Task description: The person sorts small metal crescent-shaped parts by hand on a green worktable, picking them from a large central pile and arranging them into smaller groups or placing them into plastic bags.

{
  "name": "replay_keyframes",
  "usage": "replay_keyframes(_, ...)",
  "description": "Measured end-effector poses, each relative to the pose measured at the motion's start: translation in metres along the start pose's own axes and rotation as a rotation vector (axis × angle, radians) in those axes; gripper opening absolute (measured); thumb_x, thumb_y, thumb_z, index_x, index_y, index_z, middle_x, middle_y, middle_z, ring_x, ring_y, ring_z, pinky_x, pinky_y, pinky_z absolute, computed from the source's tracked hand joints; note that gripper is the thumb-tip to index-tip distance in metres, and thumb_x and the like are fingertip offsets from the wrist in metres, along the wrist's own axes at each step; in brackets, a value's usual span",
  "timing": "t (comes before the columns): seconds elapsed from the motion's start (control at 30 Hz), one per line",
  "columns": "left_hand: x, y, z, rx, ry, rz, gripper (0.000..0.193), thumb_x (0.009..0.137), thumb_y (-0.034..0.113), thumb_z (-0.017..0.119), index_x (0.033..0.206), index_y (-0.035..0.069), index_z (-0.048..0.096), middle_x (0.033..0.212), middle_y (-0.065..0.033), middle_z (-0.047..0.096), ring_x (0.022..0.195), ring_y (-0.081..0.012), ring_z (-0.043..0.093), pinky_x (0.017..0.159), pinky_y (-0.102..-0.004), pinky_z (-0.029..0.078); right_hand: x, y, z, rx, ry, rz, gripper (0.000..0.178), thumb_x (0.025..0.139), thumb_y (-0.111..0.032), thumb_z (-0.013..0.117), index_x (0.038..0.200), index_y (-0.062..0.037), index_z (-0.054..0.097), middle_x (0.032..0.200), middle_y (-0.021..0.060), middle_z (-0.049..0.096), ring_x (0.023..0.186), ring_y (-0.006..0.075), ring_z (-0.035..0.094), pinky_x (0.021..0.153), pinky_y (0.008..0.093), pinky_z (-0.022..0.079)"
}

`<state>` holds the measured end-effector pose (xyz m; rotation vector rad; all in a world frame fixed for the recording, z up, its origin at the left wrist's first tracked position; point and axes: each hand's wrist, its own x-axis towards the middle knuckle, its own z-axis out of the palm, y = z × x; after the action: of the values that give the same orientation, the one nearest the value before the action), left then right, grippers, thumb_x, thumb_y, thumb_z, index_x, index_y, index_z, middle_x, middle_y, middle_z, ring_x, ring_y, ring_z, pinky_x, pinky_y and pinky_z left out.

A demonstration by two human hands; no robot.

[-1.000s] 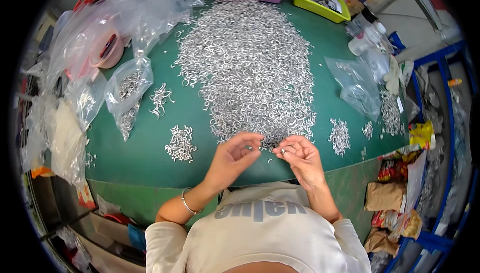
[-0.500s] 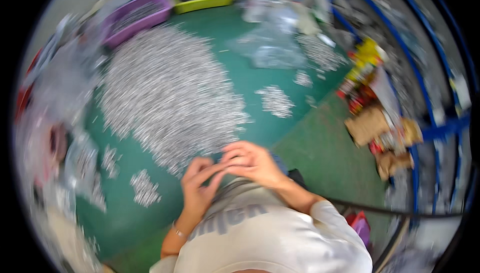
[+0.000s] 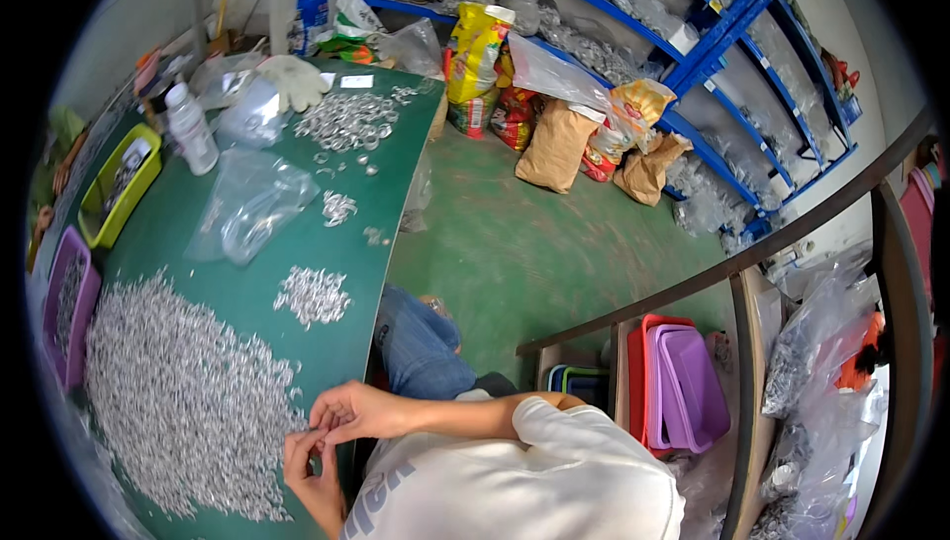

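Note:
My right hand [image 3: 361, 411] and my left hand [image 3: 312, 469] meet at the table's near edge, beside a large spread pile of small silvery metal pieces [image 3: 188, 396]. The fingertips of both hands are pinched together and touch. Whatever lies between them is too small or hidden to make out. Ahead of my hands is a smaller heap of the same kind of pieces [image 3: 313, 295] on the green table [image 3: 366, 233].
A purple bin [image 3: 82, 327] and a lime-green bin [image 3: 148, 179] line the table's far left. Beyond lie a clear plastic bag [image 3: 252, 203], a white bottle [image 3: 193, 129] and silvery rings [image 3: 346, 122]. Sacks [image 3: 559, 149] lean by blue shelving [image 3: 693, 65]; purple tubs [image 3: 693, 387] stand right.
The view has swung toward the right, bringing more shelving, floor and tubs into sight. My hands stay together at the table edge, fingertips still touching.

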<state>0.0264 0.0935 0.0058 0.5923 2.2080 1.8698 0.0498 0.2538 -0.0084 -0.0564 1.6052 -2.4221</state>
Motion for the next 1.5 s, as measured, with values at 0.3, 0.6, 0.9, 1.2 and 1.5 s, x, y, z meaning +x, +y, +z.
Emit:
replay_keyframes(0.3, 0.124, 0.027, 0.102, 0.097, -0.405, -0.125, 0.011, 0.081, 0.000, 0.061, 0.092, -0.001, 0.061, 0.091, -0.0096, 0.057, 0.084, -0.0196, 0.054, 0.072, -0.0271, 0.043, 0.000, -0.047, -0.142, 0.425, 0.057, -0.009, 0.026, 0.075, -0.004, 0.068, 0.097, 0.0009, 0.054, 0.087, 0.0054, 0.061, 0.082, 0.0105, 0.059, 0.074, 0.0215, 0.046)
replay_keyframes(0.6, 0.238, 0.101, 0.268, 0.162, -0.755, -0.086, 0.013, 0.080, -0.001, 0.059, 0.093, 0.002, 0.062, 0.090, -0.0109, 0.058, 0.082, -0.0213, 0.055, 0.072, -0.0295, 0.044, -0.064, -0.129, -0.285, 0.598, 0.247, -0.138, 0.032, 0.080, -0.006, 0.062, 0.107, 0.0009, 0.048, 0.093, 0.0074, 0.061, 0.087, 0.0123, 0.059, 0.080, 0.0229, 0.044)
replay_keyframes(0.9, 0.284, 0.201, 0.449, 0.128, -1.155, 0.238, 0.009, 0.081, 0.003, 0.059, 0.090, 0.000, 0.059, 0.083, -0.0125, 0.057, 0.076, -0.0259, 0.056, 0.070, -0.0297, 0.045, -0.194, -0.231, -0.367, 0.733, 0.541, -0.325, 0.030, 0.081, -0.005, 0.062, 0.108, 0.0004, 0.051, 0.093, 0.0066, 0.058, 0.080, 0.0108, 0.055, 0.070, 0.0214, 0.045)
replay_keyframes(1.2, 0.308, 0.291, 0.555, 0.082, -1.462, 0.183, 0.008, 0.081, 0.006, 0.058, 0.086, 0.000, 0.062, 0.086, -0.0124, 0.060, 0.080, -0.0239, 0.057, 0.075, -0.0301, 0.045, -0.270, -0.304, -0.387, 0.626, 0.865, -0.512, 0.029, 0.085, -0.006, 0.059, 0.111, 0.0006, 0.049, 0.096, 0.0067, 0.061, 0.087, 0.0101, 0.056, 0.074, 0.0212, 0.043)
replay_keyframes(1.5, 0.346, 0.289, 0.677, -0.084, -1.535, 0.153, 0.011, 0.071, -0.005, 0.063, 0.081, -0.002, 0.061, 0.075, -0.0088, 0.057, 0.068, -0.0143, 0.052, 0.063, -0.0245, 0.041, -0.311, -0.348, -0.481, 0.463, 0.991, -0.524, 0.027, 0.083, 0.001, 0.059, 0.109, -0.0005, 0.052, 0.099, 0.0059, 0.062, 0.092, 0.0102, 0.057, 0.082, 0.0227, 0.043)
